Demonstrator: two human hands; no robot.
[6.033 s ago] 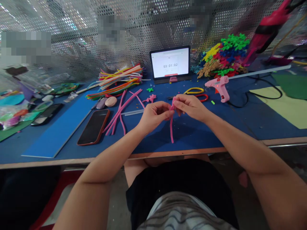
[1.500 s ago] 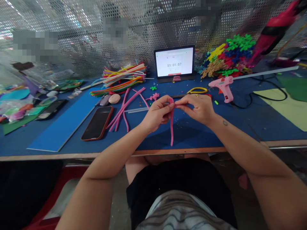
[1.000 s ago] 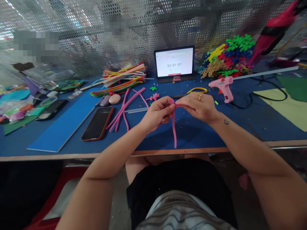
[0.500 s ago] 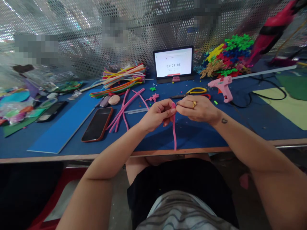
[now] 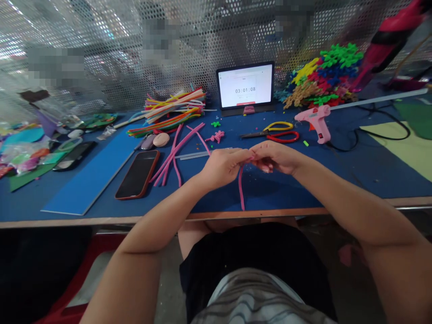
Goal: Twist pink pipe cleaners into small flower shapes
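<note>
Thin, fuzzy pink stem (image 5: 241, 193) hangs from a narrow pinch

The left hand (image 5: 221, 167) holds the stem with its fingers drawn in tight, and the loose length trails down from them toward the wooden-edged front of the blue-topped counter (image 5: 276, 193). The right hand (image 5: 278, 156) meets it tip to tip, fingers bent inward; a speck of pink shows where they join (whether the right fingers grip the stem too, I cannot tell, with its upper part hidden). Just behind the hands lie metal scissors with one yellow and one red handle (image 5: 266, 132), blades pointing left, and a small pink flower-shaped piece (image 5: 218, 136). Several loose pink stems (image 5: 177, 150) cross one another left of the left hand, beside a black-screened phone (image 5: 137, 174) in a brown-orange case. To the right rests a pink plastic glue gun (image 5: 317, 120).
</note>
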